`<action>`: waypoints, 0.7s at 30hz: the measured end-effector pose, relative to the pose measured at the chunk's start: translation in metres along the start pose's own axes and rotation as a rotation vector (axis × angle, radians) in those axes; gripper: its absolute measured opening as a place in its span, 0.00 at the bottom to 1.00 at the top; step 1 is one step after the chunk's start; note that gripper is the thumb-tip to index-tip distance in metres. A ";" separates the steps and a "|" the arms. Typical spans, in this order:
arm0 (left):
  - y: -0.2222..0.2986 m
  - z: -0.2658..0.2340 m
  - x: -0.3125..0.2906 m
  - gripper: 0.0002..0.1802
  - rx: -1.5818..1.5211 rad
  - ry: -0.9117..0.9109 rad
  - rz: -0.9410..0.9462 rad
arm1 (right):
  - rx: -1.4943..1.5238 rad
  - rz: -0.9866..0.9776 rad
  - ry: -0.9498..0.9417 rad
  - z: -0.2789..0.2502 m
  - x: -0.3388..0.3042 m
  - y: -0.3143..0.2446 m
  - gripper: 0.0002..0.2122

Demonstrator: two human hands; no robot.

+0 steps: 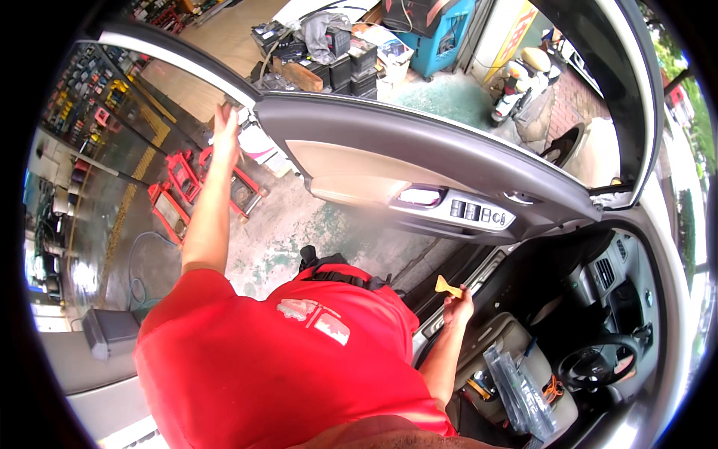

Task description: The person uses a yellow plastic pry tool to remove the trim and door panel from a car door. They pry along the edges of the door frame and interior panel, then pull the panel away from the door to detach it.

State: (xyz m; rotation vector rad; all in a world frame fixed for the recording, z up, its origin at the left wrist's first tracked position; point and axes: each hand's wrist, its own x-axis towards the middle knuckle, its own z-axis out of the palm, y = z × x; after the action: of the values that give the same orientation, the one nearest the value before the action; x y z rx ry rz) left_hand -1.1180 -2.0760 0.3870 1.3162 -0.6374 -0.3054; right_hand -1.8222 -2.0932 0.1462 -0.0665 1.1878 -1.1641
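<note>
Between the fingertips and thumb of my right hand [458, 305] is a small yellow pry tool [447, 287] with a flared, notched end, held up beside the door opening. My left hand [226, 129] reaches out at the rear edge of the car door [344, 135], its fingers stretched out. Whether it touches the door edge, I cannot tell. The door stands swung open, its grey and beige inner panel facing me. Its panel carries a window switch panel [479, 212] and an inner door handle recess [420, 196].
On the driver's seat [546, 367] lie clear plastic packages [516, 389] and an orange cord [553, 389], near the steering wheel [598, 361]. Red floor jacks [182, 176] stand left of the door. Beyond it are stacked batteries [340, 71], a blue cabinet [441, 37] and a scooter [520, 82].
</note>
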 end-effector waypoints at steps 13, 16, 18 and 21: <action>0.005 -0.015 0.107 0.46 -0.011 -0.547 0.169 | 0.124 -0.063 -0.152 0.157 -0.149 0.163 0.07; -0.005 -0.016 0.110 0.46 0.064 -0.553 0.252 | 0.015 -0.119 -0.176 0.190 -0.170 0.155 0.08; -0.008 -0.015 0.113 0.43 0.056 -0.559 0.287 | -0.032 -0.149 -0.213 0.220 -0.175 0.136 0.09; -0.006 -0.013 0.118 0.38 -0.110 -0.649 0.213 | -0.106 -0.271 -0.378 0.272 -0.174 0.106 0.12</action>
State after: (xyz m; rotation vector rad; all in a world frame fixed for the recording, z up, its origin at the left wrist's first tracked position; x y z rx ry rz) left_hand -1.0160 -2.1325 0.4104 1.0227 -1.2773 -0.5916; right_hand -1.5338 -2.0552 0.3227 -0.5194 0.9195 -1.2561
